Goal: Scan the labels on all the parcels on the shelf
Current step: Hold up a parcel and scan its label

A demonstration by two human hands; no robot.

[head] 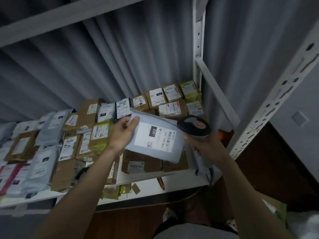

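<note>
Above shelf (155, 176), label-up grey mailer (155, 140)

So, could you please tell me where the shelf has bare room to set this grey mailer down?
The shelf is bare only along its front edge, a white strip before the brown boxes, under the grey mailer in the left hand. Left and back, parcels overlap edge to edge.

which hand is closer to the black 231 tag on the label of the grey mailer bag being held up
Left. The left hand grips the grey mailer bag beside the black 231 tag. The right hand holds the scanner at the bag's opposite edge, farther away.
</note>
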